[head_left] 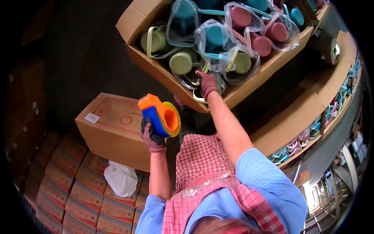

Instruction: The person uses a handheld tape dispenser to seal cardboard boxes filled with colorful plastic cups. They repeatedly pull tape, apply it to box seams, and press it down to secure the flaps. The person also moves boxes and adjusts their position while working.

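Observation:
My left hand (pixel 151 134), in a dark-palmed red glove, is closed round a tape dispenser (pixel 154 113) with an orange and blue body and a roll of yellow tape. It is held up in front of a closed carton. My right hand (pixel 207 82), gloved alike, reaches over the near corner of a large open carton (pixel 269 64). Its fingers are curled beside pale green handles and clear plastic; what they grip is hidden. Green jugs (pixel 181 63), blue jugs (pixel 215 36) and pink jugs (pixel 260 45), several in clear bags, fill this carton.
The closed brown carton (pixel 117 128) stands at the left, a white plastic bag (pixel 120 179) beside it. Rows of stacked printed boxes (pixel 82 202) fill the lower left. Along the right, a long open carton (pixel 296 128) holds more colourful wares.

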`<action>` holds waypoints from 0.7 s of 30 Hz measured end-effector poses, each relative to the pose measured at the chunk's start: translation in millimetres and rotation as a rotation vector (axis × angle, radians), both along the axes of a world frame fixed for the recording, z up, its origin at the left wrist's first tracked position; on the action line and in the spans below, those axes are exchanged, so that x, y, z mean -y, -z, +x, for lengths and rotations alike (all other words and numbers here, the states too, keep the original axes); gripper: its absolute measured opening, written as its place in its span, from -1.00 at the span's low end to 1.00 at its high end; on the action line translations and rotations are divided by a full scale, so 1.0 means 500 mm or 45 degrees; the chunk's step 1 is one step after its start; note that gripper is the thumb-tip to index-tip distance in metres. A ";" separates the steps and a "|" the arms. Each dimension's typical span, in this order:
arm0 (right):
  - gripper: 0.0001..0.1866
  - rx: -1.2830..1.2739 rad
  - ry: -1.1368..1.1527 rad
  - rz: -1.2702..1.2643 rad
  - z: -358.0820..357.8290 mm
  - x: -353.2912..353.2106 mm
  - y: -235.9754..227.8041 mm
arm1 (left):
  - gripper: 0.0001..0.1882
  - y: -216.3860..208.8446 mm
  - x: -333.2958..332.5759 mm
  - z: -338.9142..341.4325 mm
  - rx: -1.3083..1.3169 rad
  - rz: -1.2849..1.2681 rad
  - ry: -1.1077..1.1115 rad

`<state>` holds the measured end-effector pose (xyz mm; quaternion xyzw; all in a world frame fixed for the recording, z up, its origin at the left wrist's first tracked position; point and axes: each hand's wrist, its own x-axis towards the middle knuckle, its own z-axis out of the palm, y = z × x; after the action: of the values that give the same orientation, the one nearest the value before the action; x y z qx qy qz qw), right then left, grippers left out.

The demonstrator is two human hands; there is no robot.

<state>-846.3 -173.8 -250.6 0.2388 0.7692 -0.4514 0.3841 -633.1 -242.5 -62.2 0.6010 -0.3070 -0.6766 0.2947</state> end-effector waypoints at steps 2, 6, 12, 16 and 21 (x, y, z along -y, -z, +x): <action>-0.61 0.004 -0.208 -0.217 -0.062 0.010 -0.160 | -0.62 0.010 -0.001 -0.019 0.074 -0.043 -0.022; -0.73 -0.459 -0.296 -0.356 -0.061 -0.131 -0.255 | -0.62 0.031 0.021 -0.019 0.073 -0.122 0.038; -0.70 0.023 -1.387 -0.143 0.011 -0.241 -0.239 | -0.62 0.057 0.066 -0.093 -0.104 -0.100 -0.038; -0.57 -0.246 -0.991 0.021 -0.110 -0.095 -0.195 | -0.59 0.053 0.066 -0.147 -0.208 -0.063 -0.048; -0.63 -0.458 -0.935 -0.017 -0.149 -0.060 -0.119 | -0.57 0.070 0.048 -0.160 -0.340 0.014 0.038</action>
<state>-920.7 -143.9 -190.9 -0.1370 0.8552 -0.3238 0.3808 -713.2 -266.6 -97.4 0.5026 -0.2703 -0.7565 0.3195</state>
